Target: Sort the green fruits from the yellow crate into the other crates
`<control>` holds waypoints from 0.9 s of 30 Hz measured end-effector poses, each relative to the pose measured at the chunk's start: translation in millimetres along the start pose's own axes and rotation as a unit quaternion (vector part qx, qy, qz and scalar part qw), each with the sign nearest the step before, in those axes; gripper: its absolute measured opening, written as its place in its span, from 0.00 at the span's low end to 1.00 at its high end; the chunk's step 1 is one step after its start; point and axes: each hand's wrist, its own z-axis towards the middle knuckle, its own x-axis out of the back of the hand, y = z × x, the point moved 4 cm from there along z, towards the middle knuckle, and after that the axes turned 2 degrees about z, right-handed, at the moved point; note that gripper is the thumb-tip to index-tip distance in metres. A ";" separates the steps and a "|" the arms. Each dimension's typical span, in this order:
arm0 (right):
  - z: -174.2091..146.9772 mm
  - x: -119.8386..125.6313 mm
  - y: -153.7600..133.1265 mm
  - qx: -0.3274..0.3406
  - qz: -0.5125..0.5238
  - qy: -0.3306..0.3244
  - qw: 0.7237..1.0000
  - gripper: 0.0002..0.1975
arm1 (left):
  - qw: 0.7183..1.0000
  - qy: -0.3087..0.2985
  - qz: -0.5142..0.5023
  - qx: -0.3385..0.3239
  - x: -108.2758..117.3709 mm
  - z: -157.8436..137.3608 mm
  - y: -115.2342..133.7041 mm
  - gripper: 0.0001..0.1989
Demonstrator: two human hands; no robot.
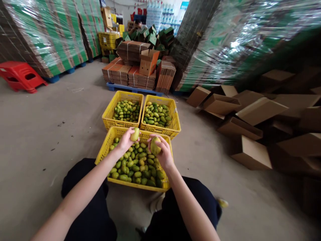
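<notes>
My left hand is closed around a pale yellow-green mango, held above the far rim of the nearest yellow crate. A second mango, with darker green streaks, sits in the curled fingers of my right hand, over the right part of that crate. Many small green and yellowish mangoes fill the crate below, which stands between my knees. Just beyond it are two more yellow crates, left and right, both with mangoes in them.
Flattened cartons are stacked on a blue pallet ahead. Open cardboard boxes lie heaped at the right. Film-wrapped stacks rise on both sides. A red stool stands far left. A person is at the back behind green boxes.
</notes>
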 end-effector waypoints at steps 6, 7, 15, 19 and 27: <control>0.8 14.6 -11.3 0.158 -0.306 0.039 0.938 0.24 | 0.985 -0.046 0.115 -0.119 -4.3 -7.0 5.7 0.19; -1.3 12.8 -14.2 0.211 -0.379 0.041 0.900 0.25 | 0.976 -0.054 0.146 -0.152 -6.6 -10.6 8.0 0.21; -19.1 -6.9 -18.8 0.413 -0.504 0.012 0.759 0.22 | 0.935 -0.097 0.222 -0.259 -11.4 -23.7 14.5 0.17; -18.9 -7.1 -17.5 0.385 -0.452 0.019 0.805 0.19 | 0.951 -0.089 0.186 -0.232 -10.3 -22.2 13.6 0.19; -9.4 -3.8 -8.7 0.058 -0.051 0.041 0.996 0.24 | 0.993 -0.087 -0.072 0.025 -11.6 -18.8 4.6 0.16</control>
